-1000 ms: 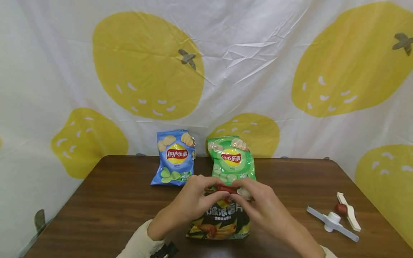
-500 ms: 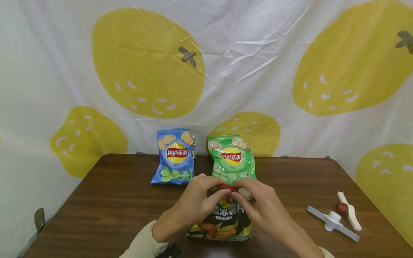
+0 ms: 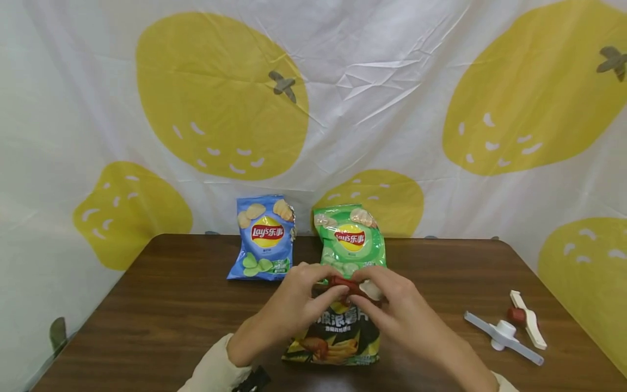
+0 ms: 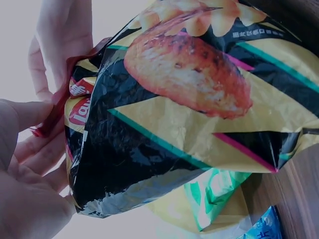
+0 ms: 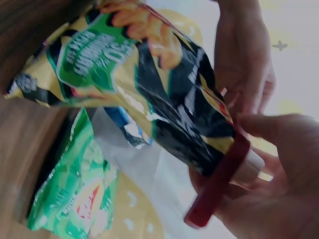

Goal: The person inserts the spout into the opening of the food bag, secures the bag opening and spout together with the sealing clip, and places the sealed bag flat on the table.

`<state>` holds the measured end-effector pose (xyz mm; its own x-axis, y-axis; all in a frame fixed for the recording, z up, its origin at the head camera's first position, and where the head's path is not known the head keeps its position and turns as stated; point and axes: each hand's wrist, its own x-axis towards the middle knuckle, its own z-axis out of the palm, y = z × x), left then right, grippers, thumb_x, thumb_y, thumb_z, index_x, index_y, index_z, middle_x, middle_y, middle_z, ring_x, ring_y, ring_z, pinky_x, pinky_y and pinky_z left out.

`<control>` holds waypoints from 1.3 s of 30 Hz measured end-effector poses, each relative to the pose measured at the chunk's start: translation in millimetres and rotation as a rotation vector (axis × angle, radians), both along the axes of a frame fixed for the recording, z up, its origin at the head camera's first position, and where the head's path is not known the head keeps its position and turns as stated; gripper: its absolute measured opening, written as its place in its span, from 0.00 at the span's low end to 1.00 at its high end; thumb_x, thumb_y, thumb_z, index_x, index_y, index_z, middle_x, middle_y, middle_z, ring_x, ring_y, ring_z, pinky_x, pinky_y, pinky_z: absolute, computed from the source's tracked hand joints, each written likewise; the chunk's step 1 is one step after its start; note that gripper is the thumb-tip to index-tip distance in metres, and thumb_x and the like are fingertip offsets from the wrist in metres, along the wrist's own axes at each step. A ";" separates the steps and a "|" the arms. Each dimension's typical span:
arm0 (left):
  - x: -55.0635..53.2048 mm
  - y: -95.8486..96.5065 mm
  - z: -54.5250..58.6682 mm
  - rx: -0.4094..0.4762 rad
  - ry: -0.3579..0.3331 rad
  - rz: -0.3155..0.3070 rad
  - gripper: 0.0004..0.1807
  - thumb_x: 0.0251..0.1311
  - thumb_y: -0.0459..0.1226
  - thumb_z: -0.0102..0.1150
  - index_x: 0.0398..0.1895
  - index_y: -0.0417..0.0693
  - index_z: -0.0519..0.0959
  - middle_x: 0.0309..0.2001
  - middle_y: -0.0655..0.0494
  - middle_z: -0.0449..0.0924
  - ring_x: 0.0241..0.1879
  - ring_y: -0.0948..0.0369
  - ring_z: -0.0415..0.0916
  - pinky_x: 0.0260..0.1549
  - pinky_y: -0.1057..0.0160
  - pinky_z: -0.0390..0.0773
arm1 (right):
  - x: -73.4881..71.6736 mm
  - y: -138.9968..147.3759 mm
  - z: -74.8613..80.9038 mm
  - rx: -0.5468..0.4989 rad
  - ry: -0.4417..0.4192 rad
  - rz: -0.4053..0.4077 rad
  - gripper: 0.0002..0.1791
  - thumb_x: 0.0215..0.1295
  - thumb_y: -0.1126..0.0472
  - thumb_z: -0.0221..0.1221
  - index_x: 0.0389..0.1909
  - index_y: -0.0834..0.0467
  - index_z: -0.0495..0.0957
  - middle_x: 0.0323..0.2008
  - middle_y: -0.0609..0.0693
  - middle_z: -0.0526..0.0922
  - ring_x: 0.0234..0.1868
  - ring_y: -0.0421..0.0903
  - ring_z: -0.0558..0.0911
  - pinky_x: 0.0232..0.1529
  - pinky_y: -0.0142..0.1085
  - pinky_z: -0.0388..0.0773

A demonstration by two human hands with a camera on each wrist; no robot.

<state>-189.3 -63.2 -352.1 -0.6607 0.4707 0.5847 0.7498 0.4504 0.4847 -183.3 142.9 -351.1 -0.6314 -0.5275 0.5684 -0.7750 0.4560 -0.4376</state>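
Observation:
Both hands work at the top edge of a black and gold chip bag (image 3: 338, 345) that stands upright on the table. Across that edge lies a red bag clip (image 5: 219, 184) with a white round cap (image 5: 251, 167) on it. My left hand (image 3: 300, 299) pinches the clip's left part between thumb and fingers. My right hand (image 3: 399, 302) grips its other end, near the cap. The left wrist view shows the red strip (image 4: 60, 107) along the gathered bag mouth, close by the thumb. Part of the clip is hidden by fingers.
Behind the hands stand a blue chip bag (image 3: 264, 242) and a green chip bag (image 3: 350, 237). To the right lie a translucent clip with a white spout (image 3: 503, 335) and a white clip with a red cap (image 3: 529, 320). A lemon-printed cloth (image 3: 372, 130) hangs behind the table.
The hands stay in nearly the same place at the bag's top. Fingers and thumbs have shifted slightly along the red clip, and more of it shows between them now.

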 end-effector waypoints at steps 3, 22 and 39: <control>-1.0 -1.1 0.2 -0.015 -0.013 -0.008 0.09 0.59 0.46 0.53 0.36 0.55 0.78 0.31 0.71 0.79 0.31 0.76 0.72 0.30 0.68 0.65 | -0.7 9.4 4.3 0.074 -0.120 -0.013 0.21 0.56 0.51 0.59 0.51 0.41 0.67 0.45 0.35 0.72 0.40 0.32 0.75 0.36 0.29 0.75; 24.1 -20.1 -11.4 -0.073 -0.049 0.091 0.19 0.57 0.43 0.56 0.53 0.64 0.70 0.52 0.73 0.69 0.55 0.69 0.60 0.52 0.58 0.65 | 11.4 36.9 -75.4 0.095 -0.662 0.095 0.20 0.60 0.46 0.54 0.53 0.45 0.71 0.42 0.41 0.79 0.40 0.39 0.79 0.39 0.36 0.76; 50.2 -51.9 -58.6 -0.151 -0.484 0.141 0.36 0.53 0.59 0.51 0.62 0.61 0.53 0.44 0.61 0.77 0.41 0.69 0.75 0.38 0.63 0.76 | 31.5 33.5 -79.1 0.084 -0.664 -0.032 0.17 0.60 0.43 0.52 0.48 0.41 0.74 0.43 0.40 0.80 0.38 0.36 0.78 0.34 0.35 0.77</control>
